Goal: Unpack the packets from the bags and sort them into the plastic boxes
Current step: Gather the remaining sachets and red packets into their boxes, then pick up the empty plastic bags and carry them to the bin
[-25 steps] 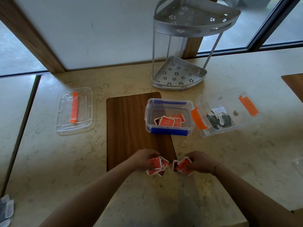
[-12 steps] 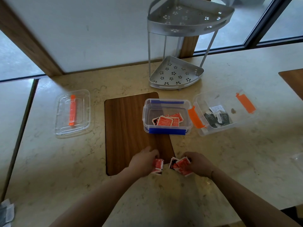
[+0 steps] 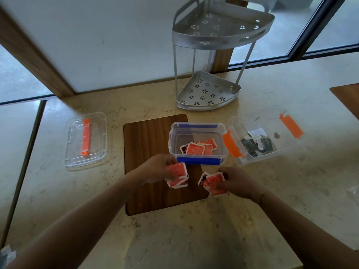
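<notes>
My left hand [image 3: 155,170] grips a bunch of red packets [image 3: 177,174] just in front of the clear box with blue clips [image 3: 198,161], which holds several red packets [image 3: 200,147]. My right hand [image 3: 240,183] holds another bunch of red packets [image 3: 212,181] lower on the counter, right of the wooden board [image 3: 147,140]. To the right stands a clear box with orange clips [image 3: 272,160] containing dark and white packets [image 3: 256,142].
A clear lid with an orange handle [image 3: 85,139] lies at the left. A grey two-tier corner rack [image 3: 209,90] stands behind the boxes against the wall. Crumpled clear bags show at the right edge [image 3: 354,193] and bottom left corner [image 3: 6,255].
My left hand has lifted its red packets up and forward toward the blue-clip box. My right hand stays about where it was with its packets.
</notes>
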The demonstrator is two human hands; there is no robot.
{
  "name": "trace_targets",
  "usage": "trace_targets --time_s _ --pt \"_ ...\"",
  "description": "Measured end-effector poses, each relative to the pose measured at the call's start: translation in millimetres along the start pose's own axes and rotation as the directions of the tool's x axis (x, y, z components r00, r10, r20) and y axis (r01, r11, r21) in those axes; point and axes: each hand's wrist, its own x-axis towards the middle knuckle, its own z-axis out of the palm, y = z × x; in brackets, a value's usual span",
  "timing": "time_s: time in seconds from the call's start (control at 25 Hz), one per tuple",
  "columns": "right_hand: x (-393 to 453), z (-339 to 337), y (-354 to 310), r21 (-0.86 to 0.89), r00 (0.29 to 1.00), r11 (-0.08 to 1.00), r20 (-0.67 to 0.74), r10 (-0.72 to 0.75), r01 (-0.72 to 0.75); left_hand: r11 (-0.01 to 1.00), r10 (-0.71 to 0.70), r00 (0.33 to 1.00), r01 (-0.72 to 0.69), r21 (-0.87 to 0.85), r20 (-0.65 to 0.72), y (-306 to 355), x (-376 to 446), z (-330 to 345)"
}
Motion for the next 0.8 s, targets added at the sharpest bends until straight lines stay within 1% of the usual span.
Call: trace_targets --time_s 0.08,0.16,0.24,0.28,0.32,0.4,0.48,0.56,0.6,0.68,0.76,0.8 --pt "5 -10 -19 -0.02 0.992 0.996 -0.095 -0.088 0.087 1.0 0.003 0.997 -0.004 -0.01 -0.077 16 8 -21" --pt "18 -21 -35 -0.094 0.967 0.986 -0.202 -0.156 0.139 1.0 -0.002 0.988 0.007 0.028 -0.155 33 23 -35" --pt "38 -36 -49 -0.171 0.95 0.975 -0.253 -0.183 0.142 0.988 0.031 0.979 0.002 0.157 -0.204 48 40 -44" --pt "50 -44 -54 -0.227 0.95 0.964 -0.245 -0.191 0.135 0.973 0.054 0.976 -0.004 0.231 -0.21 52 51 -46" --pt "63 -52 -59 -0.309 0.957 0.943 -0.214 -0.195 0.123 0.956 0.073 0.975 -0.008 0.295 -0.21 56 60 -48" --pt "90 -63 -66 -0.503 0.978 0.858 -0.107 -0.179 0.102 0.924 0.07 0.978 0.011 0.383 -0.198 61 80 -49" --pt "113 -64 -71 -0.619 0.994 0.782 -0.016 -0.104 0.071 0.884 0.026 0.978 0.074 0.462 -0.206 62 96 -46" --pt "131 -60 -74 -0.681 0.998 0.731 0.053 -0.019 0.05 0.828 -0.007 0.978 0.122 0.548 -0.208 60 112 -42" --pt "137 -58 -74 -0.715 0.996 0.697 0.084 0.008 0.055 0.813 -0.027 0.982 0.13 0.568 -0.187 58 119 -39" --pt "147 -53 -73 -0.769 0.992 0.635 0.122 0.027 0.077 0.79 -0.061 0.994 0.106 0.604 -0.095 53 133 -34" --pt "155 -49 -71 -0.763 0.986 0.637 0.162 0.026 0.109 0.747 -0.086 0.996 0.075 0.66 -0.016 47 142 -31" --pt "158 -48 -68 -0.756 0.984 0.643 0.176 0.025 0.119 0.731 -0.087 0.996 0.07 0.678 -0.008 46 144 -30"
